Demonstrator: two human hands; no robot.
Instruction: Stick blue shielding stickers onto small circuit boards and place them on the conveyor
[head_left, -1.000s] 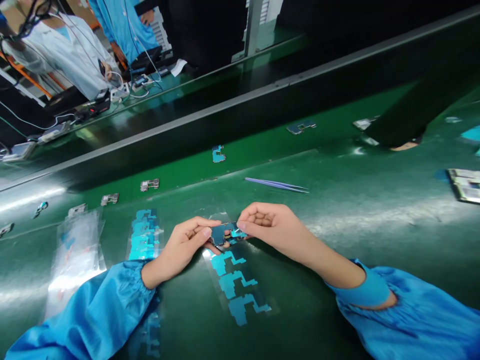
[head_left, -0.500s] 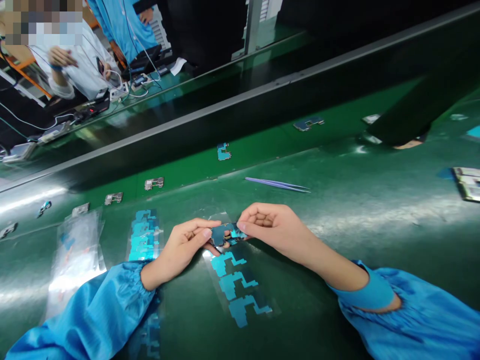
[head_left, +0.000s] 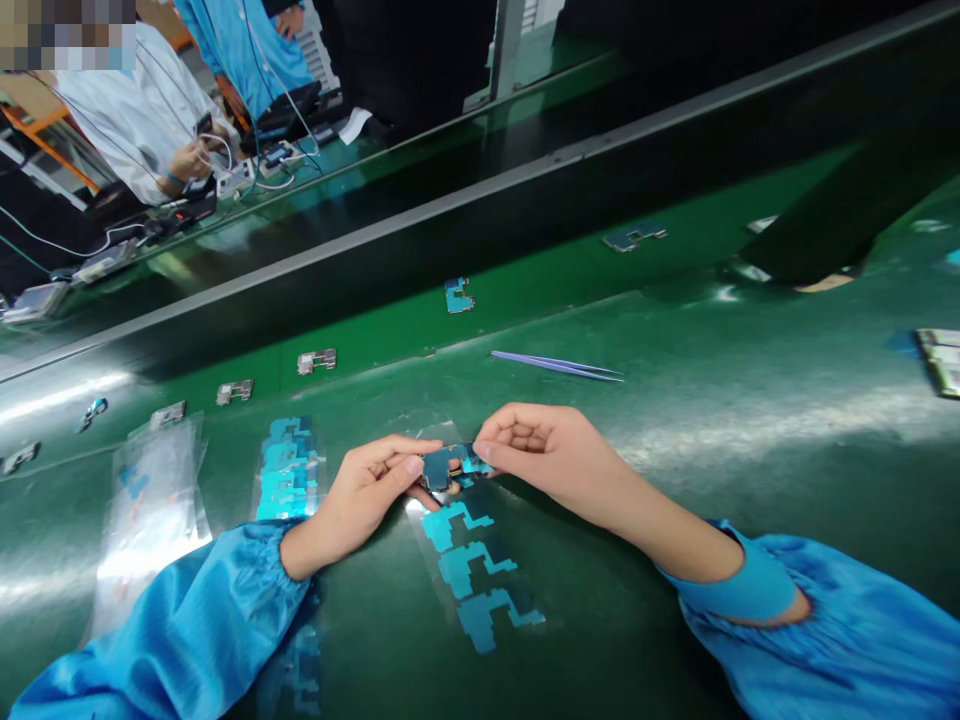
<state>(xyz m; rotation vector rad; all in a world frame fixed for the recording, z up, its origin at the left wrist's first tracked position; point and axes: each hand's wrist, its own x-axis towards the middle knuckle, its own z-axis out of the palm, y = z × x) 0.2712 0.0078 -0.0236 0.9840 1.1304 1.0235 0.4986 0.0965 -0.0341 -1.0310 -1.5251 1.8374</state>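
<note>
while the left hand (head_left: 375, 482) grips the circuit board (head_left: 438, 472) over the clear sheet's (head_left: 420, 516) far end and the right hand (head_left: 536, 442) pinches its right end, blue film (head_left: 472, 464) looks mostly on, edges unconfirmed from here, three blue cutouts (head_left: 455, 571) left.

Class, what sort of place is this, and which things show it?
Probably an electronics assembly workshop: the left hand holds a circuit board, more boards lie along a green strip, and purple tweezers lie nearby.
</note>
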